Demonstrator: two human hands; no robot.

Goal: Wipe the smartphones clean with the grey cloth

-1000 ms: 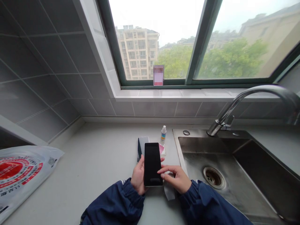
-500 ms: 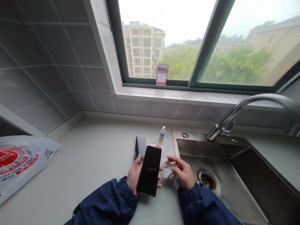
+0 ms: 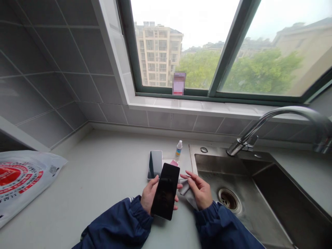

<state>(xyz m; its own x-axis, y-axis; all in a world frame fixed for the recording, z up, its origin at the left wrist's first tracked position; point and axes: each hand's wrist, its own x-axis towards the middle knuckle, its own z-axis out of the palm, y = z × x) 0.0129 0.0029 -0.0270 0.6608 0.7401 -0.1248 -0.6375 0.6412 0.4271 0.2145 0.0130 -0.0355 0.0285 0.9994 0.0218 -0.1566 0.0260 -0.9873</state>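
Note:
A black smartphone (image 3: 166, 192) rests tilted in my left hand (image 3: 148, 194), its dark screen facing up and my fingers wrapped around its edges. Just right of it, my right hand (image 3: 201, 189) pinches a grey cloth (image 3: 186, 191) that hangs below the fingers. Behind the held phone, a second phone (image 3: 155, 164) with a pale frame lies on the counter. A small white spray bottle (image 3: 179, 148) with a blue and yellow label stands upright near the sink. A pink item (image 3: 174, 163) lies behind the held phone, partly hidden by it.
On the right is a steel sink (image 3: 246, 221) with a drain (image 3: 229, 200) and a chrome faucet (image 3: 259, 126). A white plastic bag (image 3: 49, 169) with red print lies on the counter (image 3: 103, 166) at the left. Tiled wall and a window rise behind.
My right hand has shifted slightly left, bringing the cloth closer to the phone, and its fingers have drawn together on it. The held phone has moved down very slightly.

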